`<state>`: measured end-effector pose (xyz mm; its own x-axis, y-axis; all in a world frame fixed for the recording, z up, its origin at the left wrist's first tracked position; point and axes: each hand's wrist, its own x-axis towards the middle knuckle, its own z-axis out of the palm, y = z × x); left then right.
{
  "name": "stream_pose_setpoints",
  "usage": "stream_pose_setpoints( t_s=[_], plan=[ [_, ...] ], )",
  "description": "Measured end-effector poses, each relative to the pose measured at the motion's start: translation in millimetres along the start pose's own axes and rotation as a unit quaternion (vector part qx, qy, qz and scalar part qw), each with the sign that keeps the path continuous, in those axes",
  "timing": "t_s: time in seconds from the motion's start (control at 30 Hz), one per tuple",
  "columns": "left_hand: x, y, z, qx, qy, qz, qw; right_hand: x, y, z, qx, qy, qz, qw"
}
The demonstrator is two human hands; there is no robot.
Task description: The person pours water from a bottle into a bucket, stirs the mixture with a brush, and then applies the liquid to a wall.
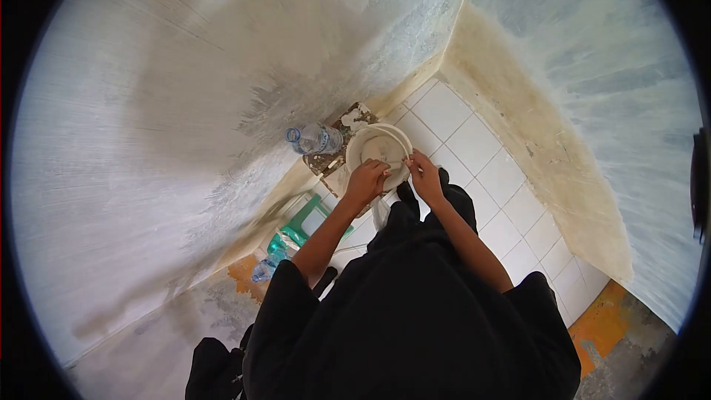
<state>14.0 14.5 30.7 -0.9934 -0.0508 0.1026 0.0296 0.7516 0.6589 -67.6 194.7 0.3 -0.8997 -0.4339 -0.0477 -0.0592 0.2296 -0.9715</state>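
A round whitish bucket point(356, 146) stands in front of me near the wall corner, with something pale inside that I cannot make out. My left hand point(368, 180) is at its near left rim, its fingers curled and pressed together. Over the near right rim, my right hand point(424, 175) has its thumb and fingers closed in a pinch. What either hand holds is too small to tell. Beside the bucket on the left, a clear plastic bottle with a blue cap point(317, 138) rests on a worn, paint-spotted stand point(324, 163).
A green plastic stool point(300, 218) is low on the left, with another clear bottle point(264, 270) near it. White floor tiles point(444, 112) run along the right wall point(533, 133). The left wall point(185, 104) rises close behind the bottle and stand.
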Motion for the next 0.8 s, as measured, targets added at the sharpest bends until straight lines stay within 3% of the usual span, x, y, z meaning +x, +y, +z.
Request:
stream_pose_setpoints(
  t_s=[0.23,0.53,0.8],
  plan=[
    [-7.8,-10.7,-22.1,0.085,-0.027,-0.044,0.995,-0.3,-15.4,-4.3,0.009,-0.014,0.036,0.999],
    [12.6,-23.1,-7.1,0.154,0.111,-0.047,0.981,1.9,-6.6,-3.7,-0.005,-0.017,0.007,1.000],
    [29.2,-8.4,15.7,0.095,0.122,-0.079,0.985,2.1,-13.2,-5.7,0.001,-0.023,0.014,1.000]
  ],
)
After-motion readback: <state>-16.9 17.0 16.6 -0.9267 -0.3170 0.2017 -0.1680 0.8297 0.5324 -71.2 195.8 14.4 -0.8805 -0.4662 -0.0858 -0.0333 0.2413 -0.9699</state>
